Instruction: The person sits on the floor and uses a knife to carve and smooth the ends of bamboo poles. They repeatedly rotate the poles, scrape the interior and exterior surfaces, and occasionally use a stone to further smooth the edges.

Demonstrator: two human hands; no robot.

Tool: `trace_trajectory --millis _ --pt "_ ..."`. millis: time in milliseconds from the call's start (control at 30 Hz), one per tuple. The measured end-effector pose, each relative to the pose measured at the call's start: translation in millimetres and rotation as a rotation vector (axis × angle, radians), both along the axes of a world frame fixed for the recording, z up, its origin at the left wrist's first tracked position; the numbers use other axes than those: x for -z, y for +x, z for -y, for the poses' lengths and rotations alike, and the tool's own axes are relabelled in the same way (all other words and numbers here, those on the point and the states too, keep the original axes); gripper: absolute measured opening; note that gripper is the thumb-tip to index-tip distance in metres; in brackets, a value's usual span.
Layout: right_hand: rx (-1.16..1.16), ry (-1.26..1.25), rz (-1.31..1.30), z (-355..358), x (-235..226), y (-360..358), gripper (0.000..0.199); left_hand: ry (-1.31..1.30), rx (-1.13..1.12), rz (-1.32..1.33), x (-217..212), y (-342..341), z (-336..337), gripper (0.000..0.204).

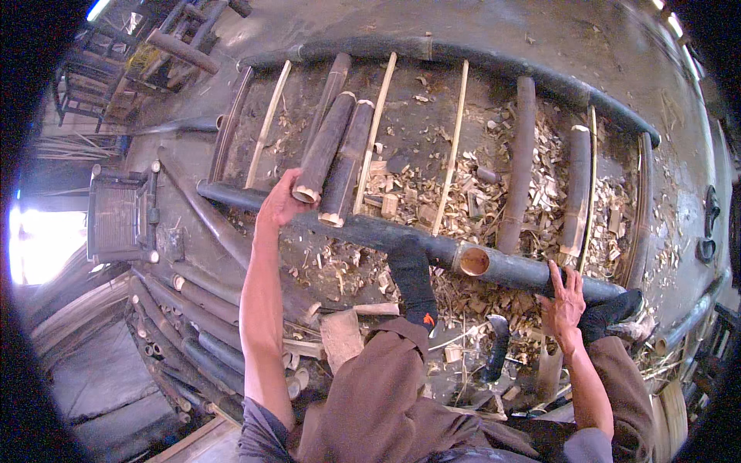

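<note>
A large bamboo frame lies on the floor, with a dark near pole (363,230) and a dark far pole (478,58) joined by crosspieces and thin pale strips. At its left half, my left hand (287,199) grips the near end of a short brown bamboo piece (328,143), which slants up and away. Close beside that piece lies a second short bamboo piece (349,158). My right hand (566,299) rests on the near pole toward its right end, fingers spread. Left of it, a round hole (474,261) shows in the pole. Another short bamboo piece (576,189) lies beyond the right hand.
Wood chips (432,189) cover the floor inside and around the frame. A dark curved object (496,347) lies between my legs. Stacked bamboo poles (204,316) lie at the left, near a small bamboo stool (123,212). Sandals (708,224) sit at the far right.
</note>
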State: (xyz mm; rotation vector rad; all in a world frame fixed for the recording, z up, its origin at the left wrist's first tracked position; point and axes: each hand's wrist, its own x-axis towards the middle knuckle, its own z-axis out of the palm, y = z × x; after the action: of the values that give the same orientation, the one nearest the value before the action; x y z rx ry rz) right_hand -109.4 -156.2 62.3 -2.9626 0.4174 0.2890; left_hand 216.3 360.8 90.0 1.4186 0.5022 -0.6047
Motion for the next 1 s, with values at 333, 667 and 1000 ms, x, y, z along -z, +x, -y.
trace_trajectory --millis 333,667,1000 --pt "-0.037 0.011 0.025 -1 0 -2 0.092 -0.317 -0.073 0.216 -22 -67 62 0.048" --pt "-0.053 0.085 0.007 0 1 4 0.08 -0.039 0.064 0.459 -48 -54 198 0.065" --pt "0.214 1.3 0.275 -123 -48 95 0.079 -0.032 0.31 0.54 -42 -128 285 0.066"
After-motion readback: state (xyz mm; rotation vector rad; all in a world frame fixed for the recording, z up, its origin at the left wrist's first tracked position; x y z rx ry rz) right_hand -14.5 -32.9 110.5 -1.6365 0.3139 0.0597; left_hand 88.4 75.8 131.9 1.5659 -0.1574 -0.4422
